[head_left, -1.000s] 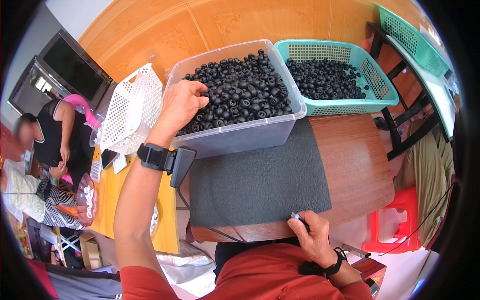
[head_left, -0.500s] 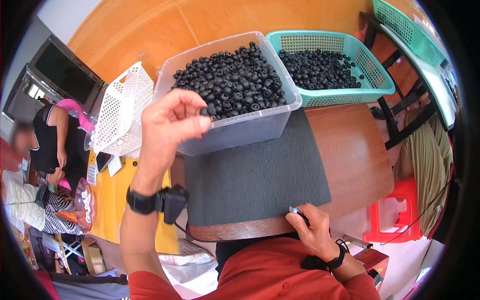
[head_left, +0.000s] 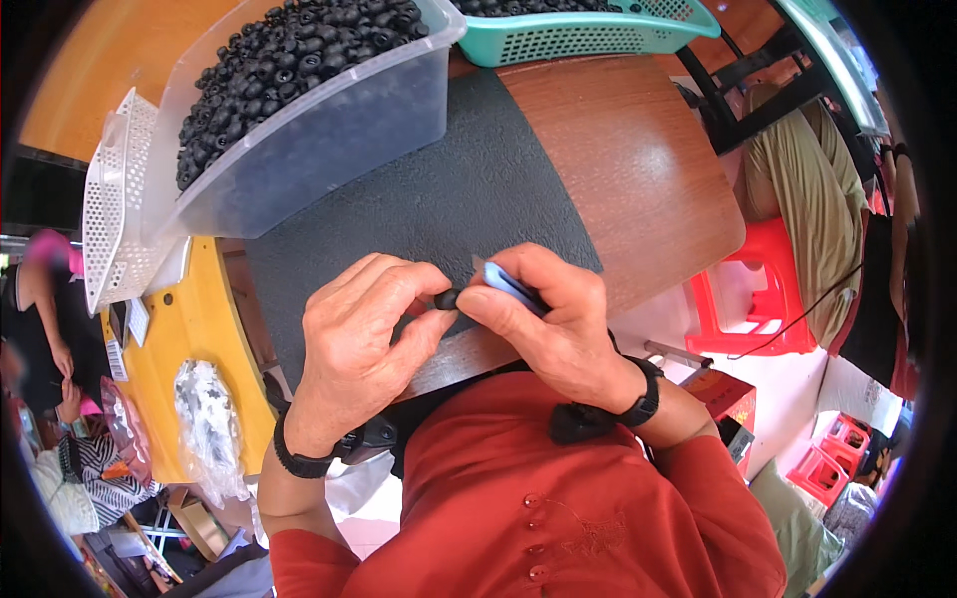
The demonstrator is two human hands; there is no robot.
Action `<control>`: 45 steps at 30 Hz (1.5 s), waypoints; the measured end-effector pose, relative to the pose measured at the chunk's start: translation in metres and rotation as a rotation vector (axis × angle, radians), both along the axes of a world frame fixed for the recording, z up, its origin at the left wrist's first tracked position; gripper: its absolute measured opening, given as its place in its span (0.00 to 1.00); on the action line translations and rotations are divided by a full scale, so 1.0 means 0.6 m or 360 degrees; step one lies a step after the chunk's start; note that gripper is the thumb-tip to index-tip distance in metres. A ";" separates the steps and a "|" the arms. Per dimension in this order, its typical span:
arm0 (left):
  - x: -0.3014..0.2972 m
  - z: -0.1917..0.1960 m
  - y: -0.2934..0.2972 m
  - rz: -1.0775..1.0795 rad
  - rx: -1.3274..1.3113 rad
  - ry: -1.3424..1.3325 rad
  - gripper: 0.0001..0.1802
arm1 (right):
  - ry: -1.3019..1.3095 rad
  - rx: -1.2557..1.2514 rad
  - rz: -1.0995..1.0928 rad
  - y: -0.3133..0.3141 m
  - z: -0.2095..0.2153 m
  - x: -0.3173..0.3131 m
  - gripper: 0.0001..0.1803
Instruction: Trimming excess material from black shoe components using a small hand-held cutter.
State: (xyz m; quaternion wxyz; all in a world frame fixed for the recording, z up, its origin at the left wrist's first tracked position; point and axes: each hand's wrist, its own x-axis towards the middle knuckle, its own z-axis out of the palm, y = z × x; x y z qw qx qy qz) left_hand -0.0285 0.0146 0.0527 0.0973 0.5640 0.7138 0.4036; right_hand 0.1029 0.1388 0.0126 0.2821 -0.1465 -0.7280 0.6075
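Between the fingertips of both hands, just above the near edge of the tabletop [head_left: 648,169], a small black round part [head_left: 447,298] is pinched. It is gripped by the thumb and forefinger of the left hand [head_left: 364,334], whose other fingers are curled loosely beneath. The right hand [head_left: 548,319] is closed around a small pale blue tool [head_left: 508,284], the tip of which is brought up against the part. A black band is worn on each wrist, and red sleeves are seen below. Under the hands a dark grey mat [head_left: 439,189] is spread over the reddish-brown wood. At the far edge of the mat a clear plastic bin [head_left: 329,130] is set, heaped with many small black parts of the same kind. Beside it, to the right, a teal perforated basket [head_left: 578,35] is placed, also holding black pieces. To the left of the bin a white perforated basket [head_left: 110,209] is tipped on its side, next to a yellow surface [head_left: 199,329] on which a clear plastic bag [head_left: 204,419] is laid. A red plastic stool [head_left: 758,289] is seen on the floor to the right, and other people are seated at the left edge of the view.
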 end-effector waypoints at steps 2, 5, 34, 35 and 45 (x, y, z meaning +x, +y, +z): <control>0.003 -0.006 0.003 -0.0001 0.0050 -0.0130 0.10 | -0.0064 -0.0116 0.0019 -0.003 0.000 0.008 0.10; 0.012 -0.023 0.000 0.0033 0.0145 -0.0500 0.10 | -0.0112 -0.0411 0.0060 -0.005 0.005 0.014 0.10; 0.055 -0.093 -0.018 0.0128 0.0533 -0.1914 0.17 | 0.0045 0.0327 0.0022 -0.014 -0.021 0.027 0.08; 0.054 -0.095 -0.018 0.0095 0.0545 -0.1923 0.17 | 0.0040 0.0323 0.0021 -0.015 -0.024 0.026 0.08; 0.061 -0.093 -0.019 0.0140 0.0499 -0.2015 0.18 | 0.0098 0.0543 0.0006 -0.013 -0.025 0.024 0.11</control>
